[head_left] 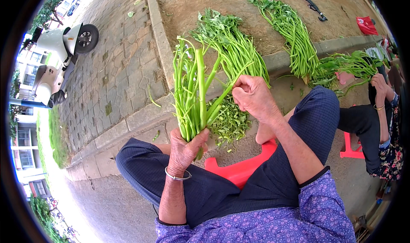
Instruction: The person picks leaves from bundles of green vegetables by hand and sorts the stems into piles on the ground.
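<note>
My left hand (186,151) is wrapped round the lower end of an upright bunch of leafy green stalks (188,93). One stalk slants out of the bunch to the right, and my right hand (256,98) pinches it near its tip, fingers curled. Below that hand, a heap of loose green leaves and trimmings (230,121) lies on the ground between my feet. Just beyond, a larger bundle of long green stalks (239,51) rests across the kerb, leaves pointing away. Farther right, a second bundle of stalks (297,42) lies over the kerb.
Under my knees is a red plastic stool (243,166). At the right, a seated person's hand (379,87) holds more greens (354,65). Behind lie a red bag (366,25) and a black stick-like object (314,6). A scooter (64,51) stands on the paving at far left.
</note>
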Demonstrator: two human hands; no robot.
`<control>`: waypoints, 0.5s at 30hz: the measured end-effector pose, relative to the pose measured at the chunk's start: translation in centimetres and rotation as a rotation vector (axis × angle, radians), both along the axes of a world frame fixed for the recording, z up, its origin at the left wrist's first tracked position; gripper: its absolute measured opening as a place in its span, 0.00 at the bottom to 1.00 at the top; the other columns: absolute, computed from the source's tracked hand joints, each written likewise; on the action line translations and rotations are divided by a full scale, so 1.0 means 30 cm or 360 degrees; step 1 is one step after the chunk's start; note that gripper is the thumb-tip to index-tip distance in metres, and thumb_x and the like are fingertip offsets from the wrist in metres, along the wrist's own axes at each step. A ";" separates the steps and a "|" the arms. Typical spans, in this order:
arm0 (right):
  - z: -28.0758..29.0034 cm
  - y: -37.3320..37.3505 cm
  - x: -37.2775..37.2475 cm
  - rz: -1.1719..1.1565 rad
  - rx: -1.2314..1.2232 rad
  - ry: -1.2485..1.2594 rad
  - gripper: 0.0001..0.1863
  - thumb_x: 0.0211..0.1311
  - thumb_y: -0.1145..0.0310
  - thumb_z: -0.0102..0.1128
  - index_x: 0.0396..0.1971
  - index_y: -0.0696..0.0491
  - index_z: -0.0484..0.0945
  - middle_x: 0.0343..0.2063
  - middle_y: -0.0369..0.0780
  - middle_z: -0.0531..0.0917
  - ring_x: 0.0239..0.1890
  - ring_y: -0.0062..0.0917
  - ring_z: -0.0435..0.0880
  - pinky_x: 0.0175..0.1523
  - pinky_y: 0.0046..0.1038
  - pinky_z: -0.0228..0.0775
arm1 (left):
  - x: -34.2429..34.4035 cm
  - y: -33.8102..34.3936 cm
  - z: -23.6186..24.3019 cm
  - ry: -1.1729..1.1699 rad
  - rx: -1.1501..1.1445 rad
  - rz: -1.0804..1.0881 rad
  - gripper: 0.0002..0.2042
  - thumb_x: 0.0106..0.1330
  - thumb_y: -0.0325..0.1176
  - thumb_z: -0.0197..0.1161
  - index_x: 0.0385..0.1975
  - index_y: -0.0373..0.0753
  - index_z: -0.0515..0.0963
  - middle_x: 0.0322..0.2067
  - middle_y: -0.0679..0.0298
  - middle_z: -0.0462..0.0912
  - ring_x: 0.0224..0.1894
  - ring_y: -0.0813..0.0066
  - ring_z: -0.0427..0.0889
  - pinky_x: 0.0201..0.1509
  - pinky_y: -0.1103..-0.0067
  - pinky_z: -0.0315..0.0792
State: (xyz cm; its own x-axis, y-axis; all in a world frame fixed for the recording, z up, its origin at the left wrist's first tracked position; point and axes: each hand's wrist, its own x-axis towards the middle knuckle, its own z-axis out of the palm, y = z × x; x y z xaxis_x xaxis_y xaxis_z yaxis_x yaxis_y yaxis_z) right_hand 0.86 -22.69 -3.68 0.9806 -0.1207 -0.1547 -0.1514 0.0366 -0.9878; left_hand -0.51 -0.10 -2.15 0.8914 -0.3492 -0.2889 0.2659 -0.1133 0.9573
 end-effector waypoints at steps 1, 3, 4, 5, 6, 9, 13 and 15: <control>-0.008 0.000 0.002 -0.0037 -0.0066 -0.0057 0.06 0.54 0.76 0.53 0.26 0.63 0.76 0.17 0.34 0.78 0.18 0.11 0.72 0.23 0.18 0.65 | 0.000 -0.002 0.001 -0.0001 -0.0009 -0.0003 0.05 0.61 0.27 0.63 0.29 0.31 0.78 0.18 0.66 0.78 0.16 0.81 0.78 0.17 0.84 0.70; -0.001 0.007 0.003 -0.0103 -0.0185 -0.0097 0.06 0.53 0.76 0.53 0.26 0.62 0.77 0.16 0.33 0.77 0.18 0.11 0.70 0.23 0.19 0.64 | 0.001 0.000 -0.004 0.0010 -0.0001 0.0009 0.05 0.61 0.27 0.63 0.29 0.31 0.78 0.18 0.66 0.78 0.16 0.81 0.77 0.17 0.84 0.70; 0.001 0.010 0.003 -0.0137 -0.0245 -0.0116 0.06 0.52 0.76 0.53 0.26 0.62 0.77 0.15 0.33 0.76 0.18 0.10 0.70 0.23 0.19 0.63 | 0.001 0.001 -0.006 0.0016 0.0003 0.0015 0.05 0.61 0.27 0.64 0.29 0.31 0.78 0.18 0.66 0.78 0.16 0.81 0.77 0.17 0.84 0.70; 0.002 0.011 0.002 -0.0159 -0.0267 -0.0115 0.05 0.52 0.76 0.53 0.25 0.62 0.77 0.15 0.33 0.76 0.18 0.11 0.70 0.23 0.20 0.63 | 0.001 0.001 -0.005 0.0011 0.0013 0.0015 0.05 0.60 0.27 0.64 0.29 0.31 0.78 0.18 0.66 0.78 0.16 0.81 0.77 0.17 0.84 0.70; 0.003 0.012 0.002 -0.0182 -0.0288 -0.0114 0.05 0.52 0.76 0.53 0.25 0.62 0.77 0.14 0.33 0.76 0.18 0.11 0.70 0.23 0.20 0.63 | 0.000 0.001 -0.003 0.0005 0.0022 0.0014 0.05 0.60 0.27 0.64 0.29 0.31 0.78 0.17 0.66 0.78 0.16 0.81 0.77 0.17 0.84 0.70; 0.010 0.013 -0.002 -0.0210 -0.0387 -0.0134 0.06 0.52 0.76 0.54 0.26 0.61 0.78 0.14 0.34 0.76 0.17 0.12 0.70 0.22 0.21 0.63 | 0.000 0.001 -0.005 -0.0006 0.0042 0.0013 0.05 0.61 0.27 0.64 0.29 0.31 0.78 0.17 0.66 0.78 0.16 0.81 0.77 0.17 0.84 0.70; 0.024 0.026 -0.009 -0.0252 -0.0507 -0.0220 0.07 0.53 0.75 0.54 0.29 0.61 0.80 0.13 0.36 0.76 0.16 0.14 0.70 0.23 0.23 0.63 | -0.001 0.004 -0.004 -0.0033 0.0052 0.0000 0.05 0.61 0.27 0.63 0.29 0.31 0.78 0.17 0.66 0.78 0.16 0.81 0.78 0.17 0.84 0.70; 0.039 0.026 -0.015 -0.0224 -0.0515 -0.0164 0.07 0.53 0.75 0.55 0.29 0.61 0.80 0.13 0.37 0.76 0.15 0.16 0.71 0.23 0.24 0.64 | 0.000 0.000 0.000 -0.0036 0.0053 0.0006 0.05 0.61 0.27 0.63 0.29 0.31 0.78 0.16 0.66 0.78 0.16 0.81 0.78 0.17 0.84 0.70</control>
State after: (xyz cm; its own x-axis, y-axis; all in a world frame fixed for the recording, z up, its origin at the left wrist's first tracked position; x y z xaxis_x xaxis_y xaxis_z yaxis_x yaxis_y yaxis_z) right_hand 0.41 -21.91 -2.50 0.9594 -0.2817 0.0124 -0.0660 -0.2671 -0.9614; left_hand -0.52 -0.10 -2.15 0.8990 -0.3364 -0.2803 0.2449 -0.1444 0.9587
